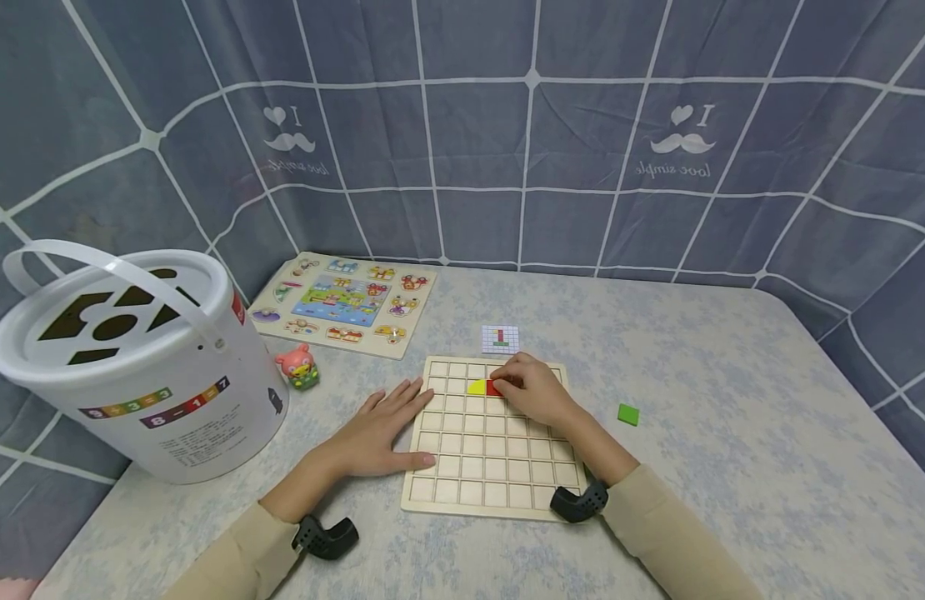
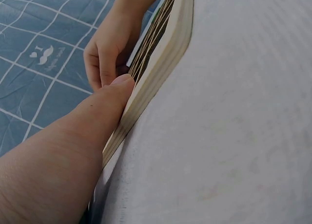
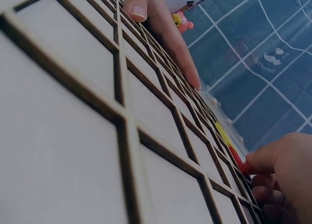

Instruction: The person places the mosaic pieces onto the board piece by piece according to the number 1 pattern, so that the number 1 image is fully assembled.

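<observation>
At the far left you have a white bucket (image 1: 207,400) with a handle, then a picture puzzle board (image 1: 415,332) behind a small pink-headed figurine (image 1: 297,367). Your left hand (image 1: 383,429) lies with its fingers straight and spread along the left side of the grid board (image 1: 470,493), thumb on its edge, holding no piece; it seems to be there to steady the board. In a row near the board's far edge sits the yellow piece (image 1: 477,387), and just to its right is the red tile (image 1: 494,388). Beyond that edge, on the surface (image 1: 702,350), lies a small pattern card (image 1: 500,339) showing coloured cells on a grid. Your right hand (image 1: 533,390) pinches the red tile between thumb and finger at the cell beside the yellow piece. You appear to be at the placing step for red; whether it lies fully in its cell, you cannot tell from here. The next move seems to call for seating it flat and letting go without nudging yellow. To the right, a green tile (image 1: 628,414) lies loose on the surface, likely the following piece to fetch and match against the card.
</observation>
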Demonstrator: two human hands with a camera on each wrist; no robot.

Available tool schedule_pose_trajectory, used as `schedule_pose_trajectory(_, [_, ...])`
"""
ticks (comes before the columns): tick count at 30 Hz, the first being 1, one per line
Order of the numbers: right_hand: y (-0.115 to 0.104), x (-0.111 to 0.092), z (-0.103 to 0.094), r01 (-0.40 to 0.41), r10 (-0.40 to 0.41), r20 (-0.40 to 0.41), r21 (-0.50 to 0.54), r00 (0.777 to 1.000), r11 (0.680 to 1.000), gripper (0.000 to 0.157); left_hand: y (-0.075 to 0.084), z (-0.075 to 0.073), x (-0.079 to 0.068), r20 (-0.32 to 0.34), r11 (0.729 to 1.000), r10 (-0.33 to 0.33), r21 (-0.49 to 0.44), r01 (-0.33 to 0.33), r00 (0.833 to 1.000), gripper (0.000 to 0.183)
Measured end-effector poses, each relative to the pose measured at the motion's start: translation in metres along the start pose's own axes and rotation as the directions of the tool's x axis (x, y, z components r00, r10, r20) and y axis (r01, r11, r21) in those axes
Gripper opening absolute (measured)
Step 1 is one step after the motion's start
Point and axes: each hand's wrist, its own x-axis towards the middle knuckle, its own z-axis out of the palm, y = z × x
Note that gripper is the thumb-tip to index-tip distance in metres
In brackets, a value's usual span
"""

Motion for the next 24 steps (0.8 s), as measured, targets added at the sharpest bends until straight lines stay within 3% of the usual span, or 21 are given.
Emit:
schedule_pose_trajectory(10, [-0.002,-0.002,-0.008,-0.053,0.048,0.070,0.064,0.996,0.997,0.023,0.000,0.000,0.000,0.004,1.000,0.003,-0.003,-0.003,1.000,0.093])
schedule_pose_trajectory(24, [0.001,-0.016,-0.023,-0.052,0.043,0.073,0.132,0.996,0.990,0.026,-0.001,0.001,0.000,-0.004,1.000,0.005,-0.008,-0.005,1.000,0.093])
